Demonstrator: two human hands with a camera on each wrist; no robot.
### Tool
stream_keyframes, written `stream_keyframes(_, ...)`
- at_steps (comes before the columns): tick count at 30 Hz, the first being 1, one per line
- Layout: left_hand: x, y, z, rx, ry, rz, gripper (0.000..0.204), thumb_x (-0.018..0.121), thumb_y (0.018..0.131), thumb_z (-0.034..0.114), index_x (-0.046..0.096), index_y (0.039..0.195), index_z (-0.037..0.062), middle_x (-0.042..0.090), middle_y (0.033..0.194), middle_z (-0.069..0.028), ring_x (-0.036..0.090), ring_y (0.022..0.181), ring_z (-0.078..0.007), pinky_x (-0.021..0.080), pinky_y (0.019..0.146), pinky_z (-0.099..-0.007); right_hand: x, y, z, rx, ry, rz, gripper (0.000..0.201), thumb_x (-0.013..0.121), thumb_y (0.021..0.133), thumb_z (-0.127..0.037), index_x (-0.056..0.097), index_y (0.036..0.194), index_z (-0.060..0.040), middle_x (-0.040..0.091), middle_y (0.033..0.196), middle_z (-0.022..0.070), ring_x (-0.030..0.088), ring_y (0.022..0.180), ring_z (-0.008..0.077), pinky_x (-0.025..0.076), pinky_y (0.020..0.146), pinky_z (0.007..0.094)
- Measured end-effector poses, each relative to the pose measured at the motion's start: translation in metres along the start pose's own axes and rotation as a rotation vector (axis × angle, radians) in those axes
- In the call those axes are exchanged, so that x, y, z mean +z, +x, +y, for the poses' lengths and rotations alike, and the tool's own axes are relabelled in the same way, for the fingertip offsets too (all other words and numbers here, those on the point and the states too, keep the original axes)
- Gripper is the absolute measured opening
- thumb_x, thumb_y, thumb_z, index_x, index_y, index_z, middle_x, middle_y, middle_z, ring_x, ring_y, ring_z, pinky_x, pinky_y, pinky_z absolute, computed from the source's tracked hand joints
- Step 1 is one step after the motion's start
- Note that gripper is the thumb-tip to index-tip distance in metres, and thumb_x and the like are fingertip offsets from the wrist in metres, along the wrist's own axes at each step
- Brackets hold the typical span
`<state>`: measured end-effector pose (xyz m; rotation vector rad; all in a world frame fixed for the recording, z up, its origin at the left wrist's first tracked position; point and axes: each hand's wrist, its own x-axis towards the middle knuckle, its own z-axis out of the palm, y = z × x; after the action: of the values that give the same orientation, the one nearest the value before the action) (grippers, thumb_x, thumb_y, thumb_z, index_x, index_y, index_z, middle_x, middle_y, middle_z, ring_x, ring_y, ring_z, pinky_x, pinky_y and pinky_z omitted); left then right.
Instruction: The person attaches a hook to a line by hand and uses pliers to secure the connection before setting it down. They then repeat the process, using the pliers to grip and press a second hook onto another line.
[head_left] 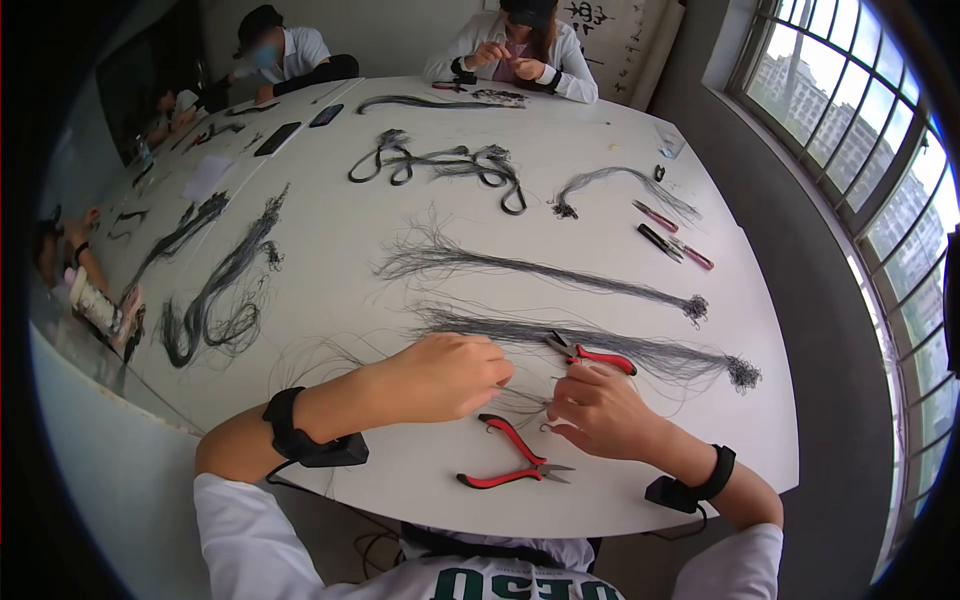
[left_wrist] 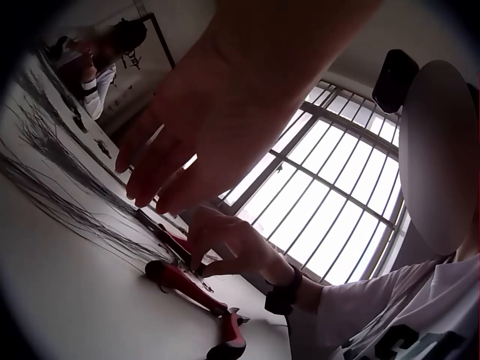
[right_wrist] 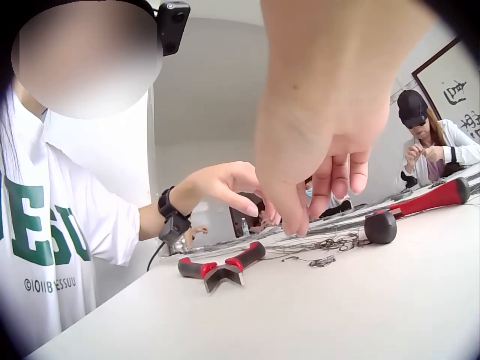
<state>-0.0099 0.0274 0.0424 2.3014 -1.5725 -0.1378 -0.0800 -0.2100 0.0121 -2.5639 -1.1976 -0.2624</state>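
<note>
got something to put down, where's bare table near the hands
Bare table lies between left wristband and near pliers, and beyond, between the looped left bundle and long central bundle. Crowded: around the left hand and right hand, with the nearest bundle and other pliers.

A grey-walled room, daylit through a large barred window (left_wrist: 322,191).
A broad white table (head_left: 320,235) with a rounded near edge fills the middle, a seam crossing its left part. Apartment-like buildings (head_left: 838,108) stand outside, beyond dark bars. Grey wall (head_left: 770,200) runs below the window; a panel of brushed characters (head_left: 618,42) hangs at the back.
</note>
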Motion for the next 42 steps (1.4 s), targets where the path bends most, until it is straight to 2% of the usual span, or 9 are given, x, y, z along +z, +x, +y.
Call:
stream_keyframes(6,0.001,0.026,0.0,-0.115,-0.34,-0.101,0.016,0.056,0.085,0.014,0.059,0.095,0.0019,0.063,0.09,-0.0097,0.063,0.081,-0.0195,0.051,0.069,-0.0306,-0.001,0.002,0.011,-0.021,0.086,0.072,0.009,0.066,0.07,-0.007,0.059,0.075,-0.0046,0.055,0.077,0.004,0.051,0.078,0.0203,0.045,0.067,0.0322)
stream_keyframes(10,0.014,0.037,0.001,-0.202,-0.778,0.011,0.023,0.058,0.085,0.011,0.06,0.105,0.0004,0.064,0.096,-0.0087,0.062,0.081,-0.015,0.052,0.066,-0.0267,-0.014,0.003,0.023,0.131,0.47,0.233,0.01,0.063,0.076,0.0,0.06,0.084,-0.0041,0.055,0.079,0.0041,0.052,0.074,0.0186,0.043,0.064,0.0294)
stream_keyframes(12,0.023,0.046,-0.002,-0.23,-1.268,-0.079,0.025,0.055,0.088,0.007,0.055,0.111,-0.0029,0.06,0.104,-0.0093,0.061,0.087,-0.0154,0.051,0.068,-0.0264,-0.017,0.003,0.023,0.353,0.828,0.246,0.008,0.062,0.079,-0.001,0.059,0.085,-0.0036,0.055,0.08,0.0032,0.051,0.073,0.0144,0.042,0.064,0.027)
stream_keyframes(14,0.022,0.052,-0.004,-0.278,-1.355,-0.095,0.024,0.054,0.09,0.008,0.054,0.11,-0.0047,0.059,0.102,-0.0079,0.06,0.085,-0.0154,0.05,0.064,-0.0264,-0.008,0.0,0.028,0.393,0.931,0.277,0.006,0.061,0.084,-0.005,0.057,0.089,-0.003,0.055,0.084,0.0018,0.051,0.074,0.01,0.041,0.066,0.0248)
stream_keyframes(17,0.031,0.061,-0.01,-0.441,-1.784,-0.138,0.022,0.054,0.091,0.014,0.053,0.108,-0.0011,0.059,0.095,-0.0053,0.059,0.076,-0.0128,0.046,0.056,-0.0254,0.007,-0.003,0.034,0.514,1.296,0.408,0.011,0.058,0.089,-0.01,0.054,0.095,-0.0019,0.057,0.091,0.0003,0.053,0.082,0.0075,0.043,0.073,0.023)
stream_keyframes(24,0.04,0.07,-0.013,-0.536,-1.845,-0.12,0.018,0.054,0.091,0.013,0.054,0.101,-0.0017,0.059,0.089,-0.0063,0.059,0.07,-0.0143,0.046,0.054,-0.0267,0.008,-0.006,0.034,0.583,1.324,0.418,0.011,0.058,0.088,-0.008,0.054,0.096,-0.0011,0.058,0.09,0.0013,0.055,0.08,0.0071,0.045,0.075,0.023)
stream_keyframes(26,0.043,0.069,-0.016,-0.521,-1.824,-0.127,0.019,0.055,0.091,0.015,0.055,0.099,-0.002,0.06,0.086,-0.0072,0.06,0.068,-0.0143,0.049,0.056,-0.0269,0.008,-0.009,0.036,0.502,1.097,0.362,0.013,0.057,0.088,-0.006,0.054,0.099,0.0002,0.06,0.093,0.0026,0.058,0.078,0.0077,0.047,0.07,0.0226)
stream_keyframes(32,0.046,0.069,-0.016,-0.532,-1.794,-0.055,0.017,0.055,0.09,0.013,0.056,0.097,-0.003,0.058,0.08,-0.0075,0.06,0.066,-0.0171,0.052,0.061,-0.0299,-0.005,-0.005,0.03,0.719,1.368,0.304,0.018,0.054,0.089,-0.004,0.052,0.105,0.0021,0.06,0.094,0.0055,0.061,0.078,0.0106,0.049,0.063,0.0214)
stream_keyframes(42,0.045,0.07,-0.013,-0.447,-1.601,0.082,0.015,0.055,0.09,0.009,0.055,0.098,-0.0035,0.059,0.081,-0.008,0.062,0.072,-0.0176,0.053,0.065,-0.0294,-0.002,-0.009,0.038,0.758,1.425,0.192,0.012,0.055,0.089,-0.007,0.054,0.099,0.0003,0.059,0.088,0.0041,0.059,0.075,0.0085,0.047,0.058,0.0201)
